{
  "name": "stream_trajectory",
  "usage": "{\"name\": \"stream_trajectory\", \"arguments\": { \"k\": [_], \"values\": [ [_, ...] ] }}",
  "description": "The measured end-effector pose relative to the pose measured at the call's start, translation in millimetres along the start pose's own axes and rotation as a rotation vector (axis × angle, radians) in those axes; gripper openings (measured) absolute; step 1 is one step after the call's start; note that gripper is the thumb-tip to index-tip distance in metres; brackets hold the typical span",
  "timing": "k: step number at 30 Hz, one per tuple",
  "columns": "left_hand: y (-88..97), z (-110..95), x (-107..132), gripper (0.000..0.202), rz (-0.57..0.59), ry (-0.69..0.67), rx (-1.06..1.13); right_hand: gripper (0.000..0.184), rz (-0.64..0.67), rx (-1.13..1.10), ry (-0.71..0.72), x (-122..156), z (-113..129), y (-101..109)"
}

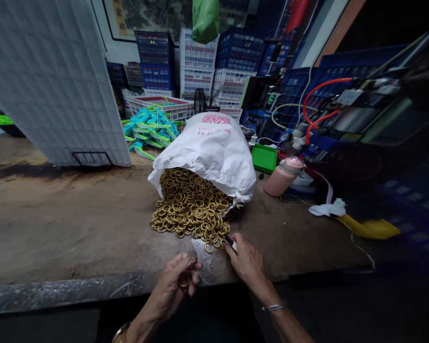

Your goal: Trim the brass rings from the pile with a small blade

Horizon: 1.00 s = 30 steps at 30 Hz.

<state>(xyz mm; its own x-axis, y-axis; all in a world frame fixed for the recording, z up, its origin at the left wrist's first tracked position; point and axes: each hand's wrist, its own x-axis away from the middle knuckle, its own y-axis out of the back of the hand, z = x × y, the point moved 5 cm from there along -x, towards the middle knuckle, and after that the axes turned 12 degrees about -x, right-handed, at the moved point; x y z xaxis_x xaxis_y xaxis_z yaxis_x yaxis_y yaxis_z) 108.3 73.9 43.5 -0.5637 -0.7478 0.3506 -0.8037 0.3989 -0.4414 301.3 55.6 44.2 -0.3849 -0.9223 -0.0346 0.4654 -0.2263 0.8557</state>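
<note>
A heap of brass-coloured rings (189,209) spills from the mouth of a white woven sack (207,147) lying on its side. Below the heap, at the table's front edge, my left hand (177,278) has its fingers curled around brass rings (184,280); how many it holds is hard to make out. My right hand (246,261) pinches a small tool (231,243) with a dark tip and a white part, its exact kind unclear. That tip reaches the right edge of the heap, close to the loose rings there.
A grey-white padded panel (60,81) stands at left. Bright blue and green strips (150,128) lie behind the sack. To the right are a green tray (264,158), a pink bottle (284,176) and a machine with orange hoses (321,85). Stacked crates (198,62) fill the back.
</note>
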Motion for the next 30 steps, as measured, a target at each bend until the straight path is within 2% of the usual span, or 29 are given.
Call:
{"name": "stream_trajectory", "arguments": {
  "k": [4,6,10,14,17,20,23,26,28,30],
  "values": [
    [1.9,2,-3,0.014,0.014,0.062,0.119,0.008,0.010,0.038,0.024,1,5,-6],
    [2.6,4,-3,0.017,0.028,0.113,0.187,0.008,0.009,0.049,0.014,0,6,-7],
    [5.7,8,-5,0.021,-0.031,0.174,0.249,0.009,0.033,-0.101,0.079,-1,16,-10],
    [6.9,5,-8,0.023,-0.095,0.070,0.112,0.009,0.100,-0.333,0.223,4,45,-14],
    [8.4,0,-10,0.029,-0.123,-0.054,-0.083,0.009,0.120,-0.401,0.321,10,68,-17],
    [12.1,-3,-10,0.031,-0.165,-0.092,-0.260,0.010,0.177,-0.455,0.369,13,84,-20],
    [15.3,-9,-9,0.030,-0.230,-0.121,-0.365,0.007,0.204,-0.544,0.314,12,89,-22],
    [17.3,-18,-5,0.030,-0.318,-0.261,-0.503,0.016,0.250,-0.665,0.186,12,88,-28],
    [21.7,-19,-3,0.028,-0.360,-0.308,-0.569,0.018,0.302,-0.788,0.101,12,85,-37],
    [26.9,-14,-8,0.023,-0.311,-0.280,-0.618,0.023,0.381,-0.913,-0.025,12,79,-51]
  ]
}}
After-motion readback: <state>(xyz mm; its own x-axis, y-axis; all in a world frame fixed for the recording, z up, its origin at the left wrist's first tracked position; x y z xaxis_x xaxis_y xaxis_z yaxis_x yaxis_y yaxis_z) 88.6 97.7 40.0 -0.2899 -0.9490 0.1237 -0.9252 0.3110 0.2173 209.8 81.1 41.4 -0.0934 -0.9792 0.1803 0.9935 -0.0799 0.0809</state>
